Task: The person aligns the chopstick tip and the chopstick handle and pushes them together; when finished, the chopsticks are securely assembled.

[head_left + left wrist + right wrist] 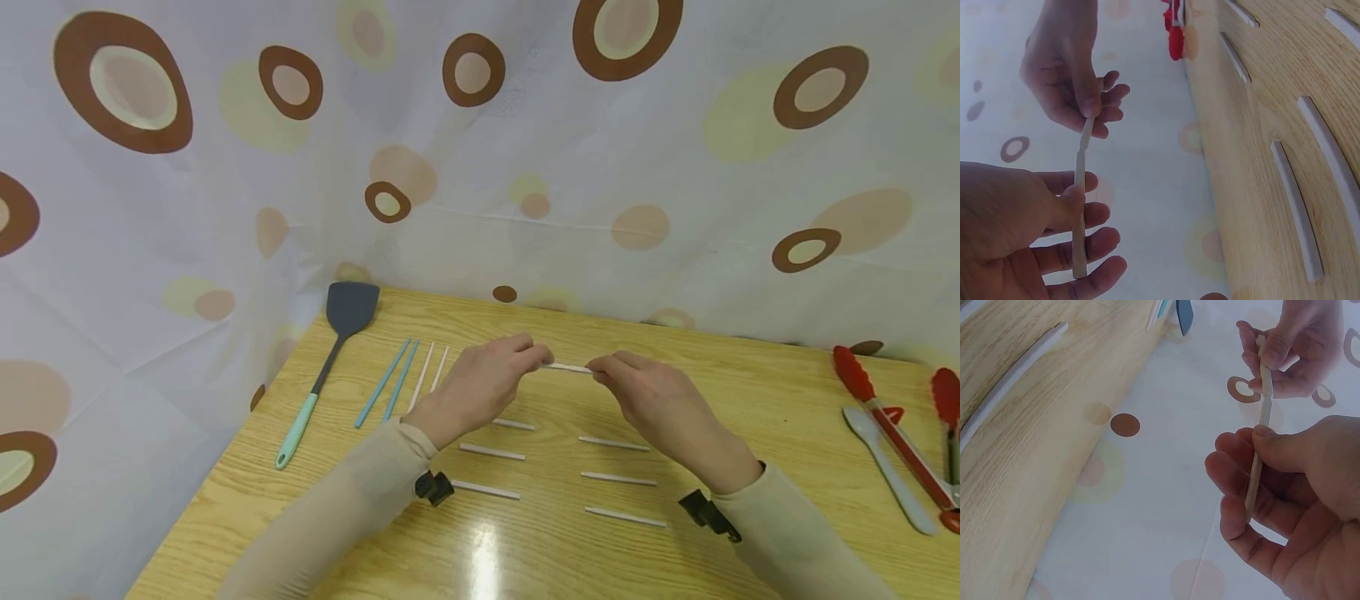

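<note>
Above the table (787,442), left hand (480,379) (right hand (663,408) too) pinches a stick (567,367)

Our left hand (480,382) and right hand (663,408) pinch opposite halves of the white stick (567,367), thumbs (1072,199) pressed against it.

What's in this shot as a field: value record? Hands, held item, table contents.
left_hand: left hand pinches one part of the white stick
right_hand: right hand pinches its other part
held_item_state: visible step between the hands; one stick or two pieces, cannot tell
surface: wooden table
short_white_pieces: short white pieces, six visible, two columns of three
left_side: spatula, two blue sticks, two longer white sticks
right_side: pale spoon, red-tipped tongs
</note>
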Demonstrator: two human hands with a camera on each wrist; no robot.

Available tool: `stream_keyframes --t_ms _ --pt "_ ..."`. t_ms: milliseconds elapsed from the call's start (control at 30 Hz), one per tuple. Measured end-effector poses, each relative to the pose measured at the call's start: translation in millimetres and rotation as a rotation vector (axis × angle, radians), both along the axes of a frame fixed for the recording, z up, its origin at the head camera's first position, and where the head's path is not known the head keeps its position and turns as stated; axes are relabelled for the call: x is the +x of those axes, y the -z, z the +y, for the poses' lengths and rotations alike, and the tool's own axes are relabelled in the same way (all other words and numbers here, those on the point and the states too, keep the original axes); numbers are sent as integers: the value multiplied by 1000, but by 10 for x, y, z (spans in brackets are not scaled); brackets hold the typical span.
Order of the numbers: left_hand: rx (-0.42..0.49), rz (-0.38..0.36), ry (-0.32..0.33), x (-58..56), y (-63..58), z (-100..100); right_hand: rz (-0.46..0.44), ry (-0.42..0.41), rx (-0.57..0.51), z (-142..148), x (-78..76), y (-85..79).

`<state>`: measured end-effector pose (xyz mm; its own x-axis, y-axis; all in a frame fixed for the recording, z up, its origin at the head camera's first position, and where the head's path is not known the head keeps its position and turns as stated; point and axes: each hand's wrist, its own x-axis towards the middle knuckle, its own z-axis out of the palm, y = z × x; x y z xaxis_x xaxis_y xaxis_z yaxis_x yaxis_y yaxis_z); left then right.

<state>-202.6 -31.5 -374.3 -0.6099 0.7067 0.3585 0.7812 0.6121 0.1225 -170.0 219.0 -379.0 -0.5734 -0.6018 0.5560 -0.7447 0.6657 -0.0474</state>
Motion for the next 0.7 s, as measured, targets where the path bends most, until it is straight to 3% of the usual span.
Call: stream_keyframes --t_ms 300,700 --pt "-1 51 24 31 12 57 39 5 -2 9 23 -5" --pt "13 41 56 21 38 79 53 3 -21 -2 8 27"
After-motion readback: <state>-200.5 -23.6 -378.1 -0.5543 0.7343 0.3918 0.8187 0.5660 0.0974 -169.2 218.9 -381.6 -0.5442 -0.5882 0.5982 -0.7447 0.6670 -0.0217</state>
